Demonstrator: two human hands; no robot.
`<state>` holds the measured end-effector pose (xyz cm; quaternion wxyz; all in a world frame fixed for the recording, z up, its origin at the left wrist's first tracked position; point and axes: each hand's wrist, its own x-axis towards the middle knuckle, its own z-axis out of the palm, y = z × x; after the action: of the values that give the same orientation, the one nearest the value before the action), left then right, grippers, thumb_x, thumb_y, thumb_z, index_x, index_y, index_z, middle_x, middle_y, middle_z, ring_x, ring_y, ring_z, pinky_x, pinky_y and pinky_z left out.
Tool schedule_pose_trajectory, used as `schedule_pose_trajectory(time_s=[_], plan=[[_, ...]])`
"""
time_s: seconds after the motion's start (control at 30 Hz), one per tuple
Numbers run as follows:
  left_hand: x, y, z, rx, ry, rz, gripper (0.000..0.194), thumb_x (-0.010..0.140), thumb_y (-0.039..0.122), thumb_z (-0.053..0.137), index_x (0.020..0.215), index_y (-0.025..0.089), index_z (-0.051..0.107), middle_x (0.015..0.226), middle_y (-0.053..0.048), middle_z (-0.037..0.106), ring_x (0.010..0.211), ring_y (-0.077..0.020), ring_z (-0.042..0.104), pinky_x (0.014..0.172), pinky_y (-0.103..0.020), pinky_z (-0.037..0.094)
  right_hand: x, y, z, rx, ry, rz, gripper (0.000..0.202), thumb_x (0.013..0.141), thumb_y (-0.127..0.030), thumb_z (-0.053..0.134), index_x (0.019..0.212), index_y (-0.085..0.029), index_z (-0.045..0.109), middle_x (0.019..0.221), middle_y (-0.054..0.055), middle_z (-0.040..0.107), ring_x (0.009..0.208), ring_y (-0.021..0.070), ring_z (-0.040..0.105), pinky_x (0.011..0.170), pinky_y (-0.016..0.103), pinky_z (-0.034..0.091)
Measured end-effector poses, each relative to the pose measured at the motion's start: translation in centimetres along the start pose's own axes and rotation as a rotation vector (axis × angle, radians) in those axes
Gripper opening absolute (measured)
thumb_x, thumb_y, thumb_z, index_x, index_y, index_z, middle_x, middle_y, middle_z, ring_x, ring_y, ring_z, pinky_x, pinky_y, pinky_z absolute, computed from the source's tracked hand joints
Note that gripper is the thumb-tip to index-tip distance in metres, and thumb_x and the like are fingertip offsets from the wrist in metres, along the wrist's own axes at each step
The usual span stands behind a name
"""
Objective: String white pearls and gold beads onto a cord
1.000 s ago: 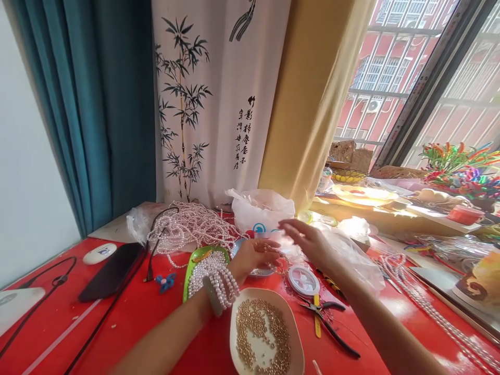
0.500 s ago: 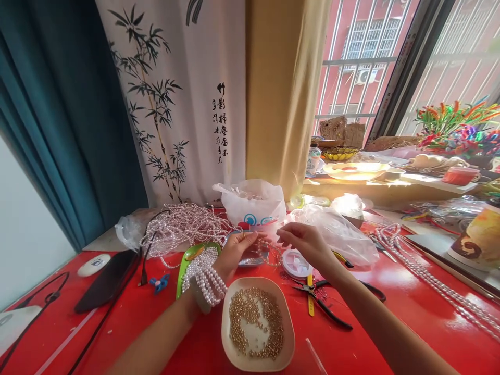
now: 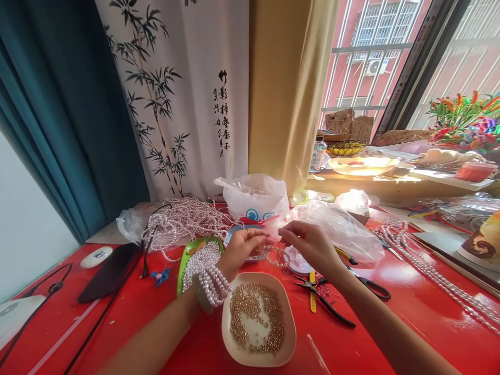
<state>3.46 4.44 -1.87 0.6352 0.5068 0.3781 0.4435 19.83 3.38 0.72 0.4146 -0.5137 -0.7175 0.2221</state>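
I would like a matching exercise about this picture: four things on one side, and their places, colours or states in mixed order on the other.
1. Left hand
2. Right hand
3. Phone
4. Gold beads

A. with a bare wrist
B. in the cream bowl
C. with bracelets round the wrist
D. black, lying flat

Pairs: 1-C, 2-A, 3-D, 4-B
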Motion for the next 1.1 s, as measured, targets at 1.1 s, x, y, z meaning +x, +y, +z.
schedule_pose_trajectory(time_s=[1.1], plan=[[0.5, -0.2, -0.1, -0.158, 0.132, 0.034, 0.021, 0.05, 0.022, 0.073, 0.066, 0.011, 0.065, 0.067, -0.003, 0.062, 0.062, -0.0088, 0.054, 0.064, -0.022, 0.044, 0.6, 1.5, 0.1, 0.015, 0.089, -0.103, 0.025, 0.072, -0.038, 0.054, 0.088, -0.018, 0.056, 0.082, 0.007, 0.061, 0.072, 0.0157, 0.057, 0.062, 0.028, 0.047]])
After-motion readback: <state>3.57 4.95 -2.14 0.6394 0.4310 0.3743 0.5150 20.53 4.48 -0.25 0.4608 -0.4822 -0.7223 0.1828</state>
